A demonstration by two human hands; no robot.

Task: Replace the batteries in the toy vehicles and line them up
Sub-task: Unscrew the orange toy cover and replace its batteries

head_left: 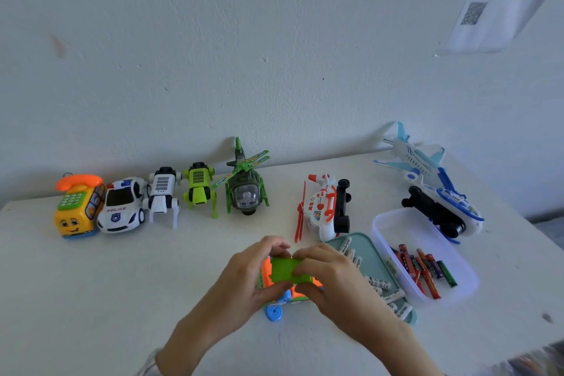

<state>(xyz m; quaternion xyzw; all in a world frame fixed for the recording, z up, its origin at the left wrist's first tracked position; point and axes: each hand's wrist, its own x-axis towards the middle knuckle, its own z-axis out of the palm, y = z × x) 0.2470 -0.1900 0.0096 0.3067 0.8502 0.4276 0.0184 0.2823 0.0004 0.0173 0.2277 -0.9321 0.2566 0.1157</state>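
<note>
Both hands work nearest the lens: left hand [244, 276] and right hand [331, 276] curl around the green-and-orange toy [282, 273] turned belly-up just above the table [91, 299], thumbs pressing its green underside; looks like the battery cover step. Along the wall, the yellow phone car [76, 207] through the green helicopter [245, 186] already stand lined up. Rightward, fresh white batteries [381, 287] wait on the teal lid [370, 250]; next comes seating the cover, then righting the toy.

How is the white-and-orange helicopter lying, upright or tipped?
Tipped: the white-and-orange helicopter lies on its side, black wheels facing right, rotor blades at its left.
</note>
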